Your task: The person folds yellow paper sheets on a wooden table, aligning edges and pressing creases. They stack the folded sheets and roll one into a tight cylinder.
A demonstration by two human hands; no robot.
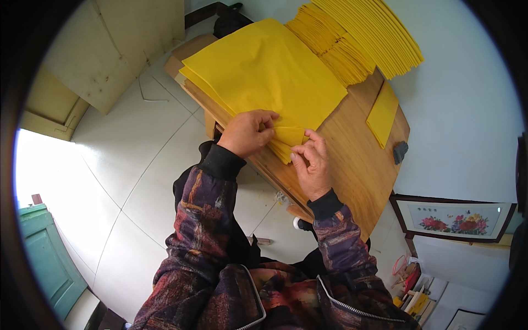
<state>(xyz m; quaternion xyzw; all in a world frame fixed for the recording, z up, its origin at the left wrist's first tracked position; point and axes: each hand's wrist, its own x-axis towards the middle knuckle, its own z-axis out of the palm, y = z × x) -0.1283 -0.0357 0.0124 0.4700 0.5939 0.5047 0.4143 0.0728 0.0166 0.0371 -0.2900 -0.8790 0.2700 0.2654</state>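
Note:
A large yellow felt sheet [264,71] lies in layers over the far left part of the wooden table [352,165]. At its near corner, the layers are lifted and turned up. My left hand [247,132] pinches the turned-up edge between thumb and fingers. Just to the right, my right hand [312,165] holds the other side of the same corner with thumb and forefinger, its remaining fingers curled. The lower layers of the felt hang between both hands, close to the table's front edge.
Tall stacks of folded yellow felt [368,33] stand at the table's back, against the wall. A narrow folded yellow piece [383,115] and a small dark block [400,152] lie near the right edge. A framed flower picture [454,220] leans beyond the table. Pale tiles [132,165] cover the floor.

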